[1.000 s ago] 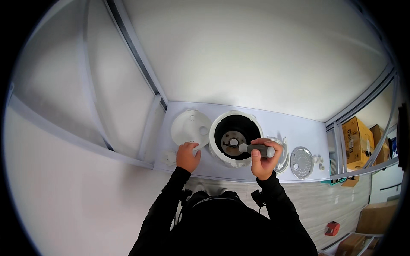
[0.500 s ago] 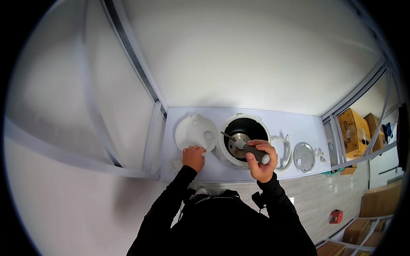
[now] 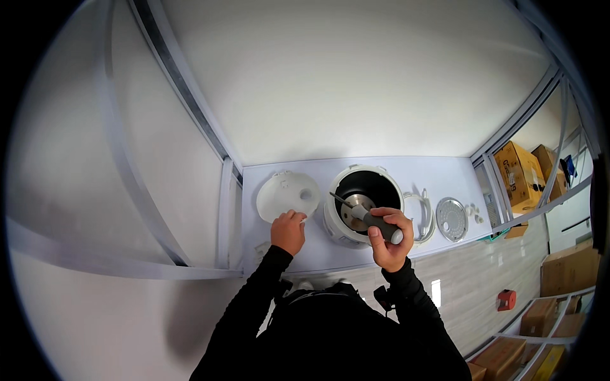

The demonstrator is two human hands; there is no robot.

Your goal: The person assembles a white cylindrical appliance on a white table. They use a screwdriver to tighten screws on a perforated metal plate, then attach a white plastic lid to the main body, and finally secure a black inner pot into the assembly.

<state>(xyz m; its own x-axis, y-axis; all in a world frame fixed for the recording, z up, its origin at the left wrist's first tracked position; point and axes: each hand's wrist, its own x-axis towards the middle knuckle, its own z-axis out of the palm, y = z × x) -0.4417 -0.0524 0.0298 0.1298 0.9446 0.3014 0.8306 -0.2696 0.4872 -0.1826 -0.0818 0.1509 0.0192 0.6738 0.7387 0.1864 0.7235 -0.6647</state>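
Observation:
My right hand (image 3: 390,237) is closed round a grey cordless screwdriver (image 3: 380,227) with a long thin bit. The tool is held over the near right part of an open white rice cooker body (image 3: 332,223), its bit pointing up and left across the dark opening. Inside the cooker, a round metal piece (image 3: 359,206) shows, partly covered by the tool. To the left lies a round white plastic cover (image 3: 279,198) with a round recess. My left hand (image 3: 289,232) has its fingers curled at the cover's near edge, gripping it; the fingertips are partly hidden.
Right of the cooker are a white ring with a coiled cord (image 3: 427,219), a perforated metal disc (image 3: 452,220) and several small white parts (image 3: 473,213). A small pale item (image 3: 261,250) sits at the table's near left. Metal frame posts (image 3: 224,213) flank the table (image 3: 318,259).
The whole view has shifted slightly. The white cover's near edge looks a little raised under my left hand. My right hand keeps the screwdriver over the cooker in nearly the same pose.

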